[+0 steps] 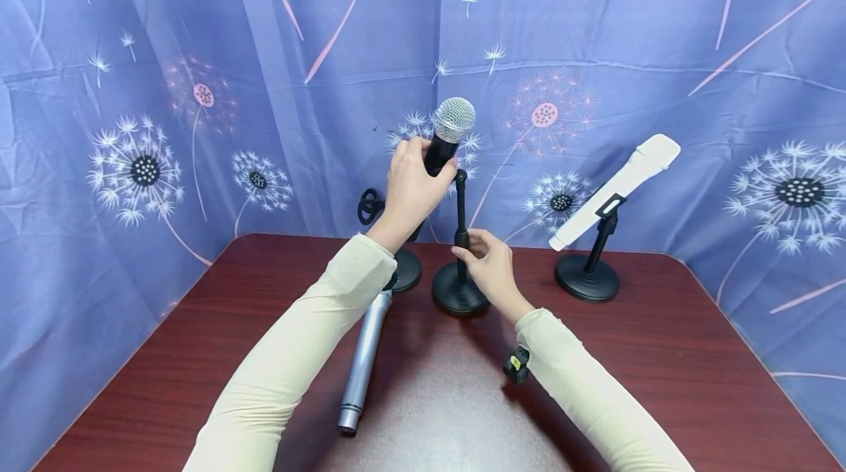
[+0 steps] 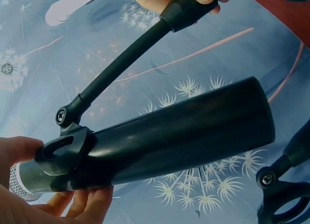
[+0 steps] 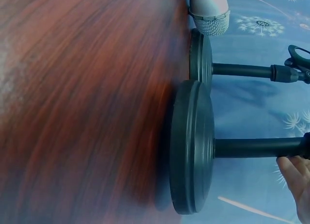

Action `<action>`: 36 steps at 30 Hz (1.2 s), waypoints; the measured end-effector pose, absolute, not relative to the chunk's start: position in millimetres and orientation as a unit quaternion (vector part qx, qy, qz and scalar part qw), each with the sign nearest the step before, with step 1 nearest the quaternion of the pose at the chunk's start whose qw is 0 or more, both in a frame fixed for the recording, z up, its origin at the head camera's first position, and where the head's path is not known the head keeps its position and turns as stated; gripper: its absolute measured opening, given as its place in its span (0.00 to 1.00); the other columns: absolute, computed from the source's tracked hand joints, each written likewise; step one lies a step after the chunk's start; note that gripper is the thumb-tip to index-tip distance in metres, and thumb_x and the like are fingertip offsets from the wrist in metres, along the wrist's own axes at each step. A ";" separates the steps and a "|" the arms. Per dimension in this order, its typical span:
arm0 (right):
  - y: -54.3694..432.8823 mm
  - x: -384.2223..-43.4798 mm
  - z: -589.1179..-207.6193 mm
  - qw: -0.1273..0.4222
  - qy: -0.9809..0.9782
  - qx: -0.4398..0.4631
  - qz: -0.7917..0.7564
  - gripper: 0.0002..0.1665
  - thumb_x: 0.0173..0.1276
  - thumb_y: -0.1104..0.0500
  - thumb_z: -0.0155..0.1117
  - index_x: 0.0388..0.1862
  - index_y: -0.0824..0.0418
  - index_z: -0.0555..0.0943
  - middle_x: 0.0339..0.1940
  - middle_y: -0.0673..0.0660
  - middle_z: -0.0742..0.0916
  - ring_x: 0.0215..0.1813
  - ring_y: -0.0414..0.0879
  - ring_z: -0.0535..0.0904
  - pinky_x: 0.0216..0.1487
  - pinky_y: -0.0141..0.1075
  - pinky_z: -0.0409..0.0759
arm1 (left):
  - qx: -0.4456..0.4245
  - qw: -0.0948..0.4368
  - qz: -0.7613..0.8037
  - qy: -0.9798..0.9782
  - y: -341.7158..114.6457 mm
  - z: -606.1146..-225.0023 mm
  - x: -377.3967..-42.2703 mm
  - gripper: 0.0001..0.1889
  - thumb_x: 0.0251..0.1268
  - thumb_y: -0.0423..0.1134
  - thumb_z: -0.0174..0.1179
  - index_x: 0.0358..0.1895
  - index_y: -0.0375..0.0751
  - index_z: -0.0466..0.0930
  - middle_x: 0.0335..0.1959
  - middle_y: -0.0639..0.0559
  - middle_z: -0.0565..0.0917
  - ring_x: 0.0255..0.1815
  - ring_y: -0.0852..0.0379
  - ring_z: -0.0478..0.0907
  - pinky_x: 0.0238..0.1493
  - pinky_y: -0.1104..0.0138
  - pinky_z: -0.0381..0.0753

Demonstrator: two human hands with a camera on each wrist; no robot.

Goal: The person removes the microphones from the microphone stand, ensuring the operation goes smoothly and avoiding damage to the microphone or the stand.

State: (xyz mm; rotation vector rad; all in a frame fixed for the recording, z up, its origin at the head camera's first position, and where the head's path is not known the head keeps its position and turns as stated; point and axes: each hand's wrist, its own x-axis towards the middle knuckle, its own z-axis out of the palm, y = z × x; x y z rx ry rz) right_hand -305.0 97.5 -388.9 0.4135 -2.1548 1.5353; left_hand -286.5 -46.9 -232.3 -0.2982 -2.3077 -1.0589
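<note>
Mic (image 1: pixel 440 151) held, L wrist (image 1: pixel 388 228) blkg rear stand (image 1: pixel 408 272)

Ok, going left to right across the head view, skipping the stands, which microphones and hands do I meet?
Silver-grey cylindrical microphone, left hand, black cylindrical microphone with silver mesh head, right hand, long white tilted microphone.

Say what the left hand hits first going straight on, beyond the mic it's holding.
Probably the blue curtain: in the head view, the left hand points up and forward past the black microphone it grips, and nothing else shows in that line. Depth to it is unclear.
</note>
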 end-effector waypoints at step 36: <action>100.4 -307.8 -391.9 0.240 -0.776 0.166 0.559 0.17 0.56 0.68 0.73 0.46 0.67 0.82 0.35 0.62 0.88 0.39 0.53 0.86 0.43 0.40 0.82 | -0.091 0.238 -0.407 -0.877 -53.3 -220.9 -276.5 0.21 0.65 0.50 0.61 0.53 0.40 0.75 0.46 0.48 0.83 0.45 0.49 0.79 0.48 0.56 0.75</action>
